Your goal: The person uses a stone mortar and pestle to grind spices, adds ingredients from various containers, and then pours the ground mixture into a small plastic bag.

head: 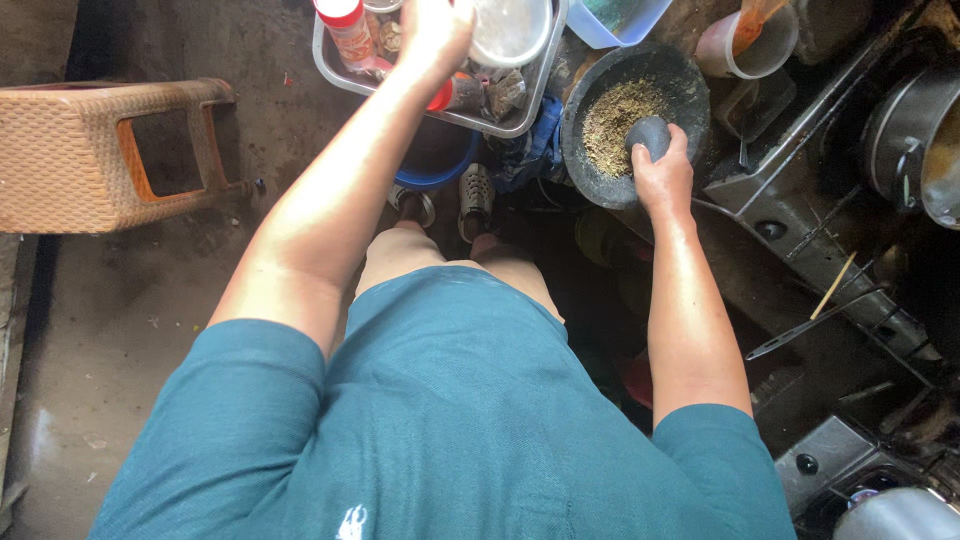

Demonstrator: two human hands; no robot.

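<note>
My right grip [662,175] wraps a dark, rounded stone pestle [648,134], pressed into coarse brown ground spice [612,122] inside a round black stone mortar [590,185] at one o'clock. My left grip [432,30] rests on a white-lidded container [510,30] at twelve o'clock.

Bare concrete floor [110,310], woven plastic stool [70,150] beside

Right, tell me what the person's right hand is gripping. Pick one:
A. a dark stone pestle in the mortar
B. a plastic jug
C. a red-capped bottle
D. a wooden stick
A: the right hand is closed around a dark stone pestle that rests in the stone mortar, on top of the coarse brownish ground mix.
</note>
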